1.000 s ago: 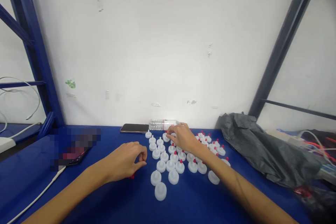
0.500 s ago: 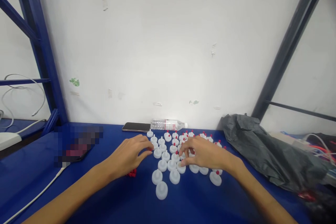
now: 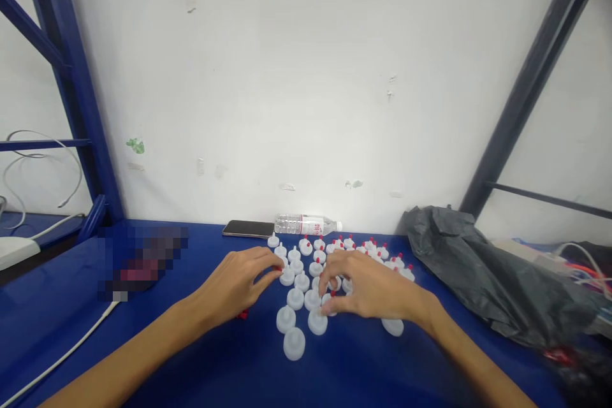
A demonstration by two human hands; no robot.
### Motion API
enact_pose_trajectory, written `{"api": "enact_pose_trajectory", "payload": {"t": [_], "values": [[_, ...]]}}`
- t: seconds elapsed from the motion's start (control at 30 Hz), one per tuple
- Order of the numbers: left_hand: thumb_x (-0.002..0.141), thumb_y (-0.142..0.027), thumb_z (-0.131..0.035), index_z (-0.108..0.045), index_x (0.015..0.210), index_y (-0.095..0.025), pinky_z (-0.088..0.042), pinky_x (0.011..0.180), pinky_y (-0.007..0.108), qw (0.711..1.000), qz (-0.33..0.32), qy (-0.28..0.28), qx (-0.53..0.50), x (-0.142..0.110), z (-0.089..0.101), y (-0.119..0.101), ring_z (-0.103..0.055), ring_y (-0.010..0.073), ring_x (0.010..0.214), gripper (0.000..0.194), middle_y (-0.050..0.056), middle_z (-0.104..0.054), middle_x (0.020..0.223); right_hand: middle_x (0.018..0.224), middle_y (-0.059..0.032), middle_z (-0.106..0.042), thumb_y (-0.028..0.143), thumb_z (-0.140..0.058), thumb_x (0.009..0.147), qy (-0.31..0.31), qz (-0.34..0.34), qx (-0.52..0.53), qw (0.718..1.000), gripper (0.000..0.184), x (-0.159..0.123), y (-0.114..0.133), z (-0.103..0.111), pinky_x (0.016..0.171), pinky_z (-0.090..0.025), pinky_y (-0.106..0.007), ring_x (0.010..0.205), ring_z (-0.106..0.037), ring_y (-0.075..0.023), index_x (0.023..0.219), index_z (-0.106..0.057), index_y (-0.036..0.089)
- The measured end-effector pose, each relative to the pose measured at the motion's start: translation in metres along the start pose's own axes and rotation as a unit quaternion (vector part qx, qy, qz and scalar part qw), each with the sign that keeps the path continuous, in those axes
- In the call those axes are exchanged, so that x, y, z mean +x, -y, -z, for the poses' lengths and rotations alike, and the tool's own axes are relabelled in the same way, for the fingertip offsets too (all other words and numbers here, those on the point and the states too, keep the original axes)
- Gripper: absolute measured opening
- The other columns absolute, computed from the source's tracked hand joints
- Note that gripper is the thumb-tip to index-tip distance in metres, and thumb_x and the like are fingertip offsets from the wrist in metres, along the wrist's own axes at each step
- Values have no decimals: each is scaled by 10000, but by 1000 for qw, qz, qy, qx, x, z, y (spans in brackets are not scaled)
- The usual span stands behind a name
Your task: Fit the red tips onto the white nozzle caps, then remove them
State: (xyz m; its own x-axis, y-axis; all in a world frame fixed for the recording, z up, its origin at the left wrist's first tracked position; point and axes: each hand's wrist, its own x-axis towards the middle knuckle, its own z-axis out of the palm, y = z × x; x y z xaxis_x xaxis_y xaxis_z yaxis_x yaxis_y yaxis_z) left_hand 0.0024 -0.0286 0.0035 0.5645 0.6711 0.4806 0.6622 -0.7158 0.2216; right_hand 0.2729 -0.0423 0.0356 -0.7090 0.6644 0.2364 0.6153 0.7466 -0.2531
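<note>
Several white caps with pointed spouts (image 3: 294, 344) stand on the blue table (image 3: 201, 363). Many farther back and to the right carry small red tips (image 3: 306, 244) on their spouts. My left hand (image 3: 241, 282) pinches a small red tip (image 3: 280, 268) at the left edge of the white caps. Over the middle of the group is my right hand (image 3: 368, 284), its thumb and fingers apart. Its thumb is close to a front white cap (image 3: 317, 322); touching or not, I cannot tell. My right hand hides some caps. Loose red tips (image 3: 243, 314) lie partly hidden by my left hand.
At the wall lie a phone (image 3: 248, 228) and a clear plastic bottle (image 3: 303, 224). A crumpled dark plastic bag (image 3: 459, 268) covers the right side. A white cable (image 3: 71, 347) runs to a blurred-out object on the left. Blue metal posts (image 3: 81, 76) rise at the left.
My right hand has moved left and nearer, and its fingers have spread. A red tip now shows on the cap beside its thumb. My left hand has shifted slightly right.
</note>
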Motion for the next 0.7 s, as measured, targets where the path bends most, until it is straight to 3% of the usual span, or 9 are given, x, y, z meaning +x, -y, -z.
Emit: {"api": "enact_pose_trajectory", "payload": {"t": [0.13,0.23,0.33,0.4,0.53,0.7], "values": [[970,-259,-510,-658,1019,-241,-499,755,248,999,-30,-11,-6,-1,-6,-1,-676,150,869,157,5,-726,962,894,23,-678,318,-782,789,38,36,28,998,108,0,1,-5,800,-482,-263,890,-631,-162,883,-744,282],[980,-262,-490,-646,1033,-253,-504,747,234,998,-47,-24,-13,-2,-8,-5,-682,136,865,165,1,-724,981,1030,8,-679,253,-678,885,-24,43,67,997,56,0,5,1,876,-487,-277,977,-627,-154,937,-694,260],[984,-274,-484,-635,1043,-253,-508,727,237,997,-61,-36,-3,-4,-8,-11,-680,136,850,163,9,-719,978,1127,-11,-660,223,-565,948,-91,15,106,990,74,0,9,4,830,-519,-266,934,-637,-133,1016,-591,238],[983,-262,-484,-619,1065,-256,-510,705,241,995,-82,-51,14,-4,-8,-14,-680,139,839,158,14,-717,978,1093,-16,-663,220,-531,963,-101,11,88,991,105,1,10,-1,794,-526,-269,884,-638,-135,1062,-558,239],[974,-208,-491,-578,1115,-272,-511,658,246,989,-123,-78,33,-5,-10,-16,-690,143,829,178,12,-720,986,1020,-49,-657,194,-544,949,-116,66,-27,991,116,8,9,-24,853,-510,-321,961,-613,-187,1053,-589,218],[974,-203,-478,-567,1131,-294,-527,636,256,989,-126,-47,54,-8,-14,-14,-708,150,826,202,9,-727,1011,1040,-68,-662,184,-549,941,-174,89,-48,980,129,12,11,-39,881,-514,-339,965,-603,-194,1061,-596,196]]}}
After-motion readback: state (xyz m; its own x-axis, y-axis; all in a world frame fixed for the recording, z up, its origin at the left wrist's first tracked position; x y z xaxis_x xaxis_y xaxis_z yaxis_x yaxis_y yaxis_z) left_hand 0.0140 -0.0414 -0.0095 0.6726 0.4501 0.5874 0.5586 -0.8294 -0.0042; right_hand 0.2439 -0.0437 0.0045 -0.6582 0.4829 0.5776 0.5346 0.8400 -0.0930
